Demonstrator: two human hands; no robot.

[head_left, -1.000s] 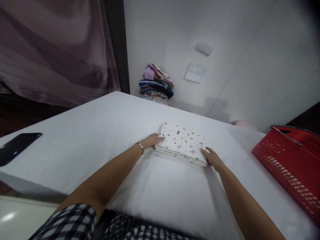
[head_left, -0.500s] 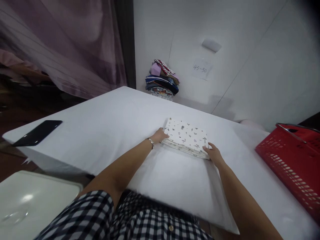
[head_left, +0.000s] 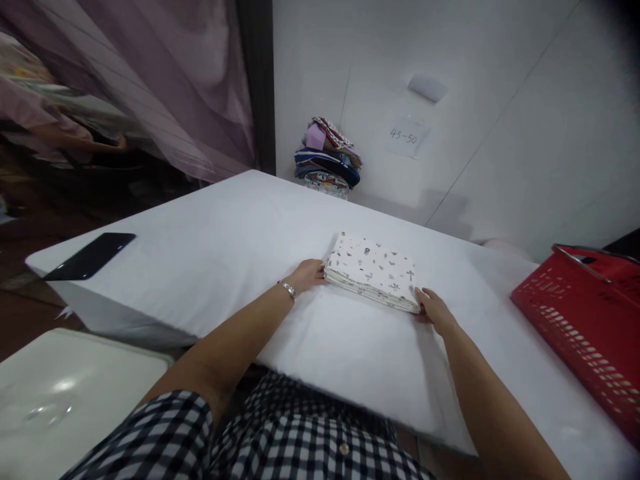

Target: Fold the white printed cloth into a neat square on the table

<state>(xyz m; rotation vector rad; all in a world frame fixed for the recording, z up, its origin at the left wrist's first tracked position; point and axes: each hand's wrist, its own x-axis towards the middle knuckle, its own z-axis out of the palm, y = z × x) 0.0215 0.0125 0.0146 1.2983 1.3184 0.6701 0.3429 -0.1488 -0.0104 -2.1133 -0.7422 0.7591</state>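
Note:
A folded white cloth with small dark prints (head_left: 374, 270) lies on the white-covered table (head_left: 210, 260). My left hand (head_left: 309, 274) rests against the cloth's left edge, fingers tucked at its side. My right hand (head_left: 434, 309) touches the cloth's near right corner, fingers curled against the edge. Both hands press the sides of the folded stack; none of it is lifted off the table.
A red plastic basket (head_left: 585, 327) stands at the right. A black phone (head_left: 90, 256) lies near the table's left edge. A pile of folded colourful clothes (head_left: 327, 160) sits at the far wall under a paper label (head_left: 404, 137). A white lid-like surface (head_left: 65, 393) is lower left.
The view has shifted back and to the left. Both hands stay at the folded cloth's sides; the cloth sits in much the same spot on the table.

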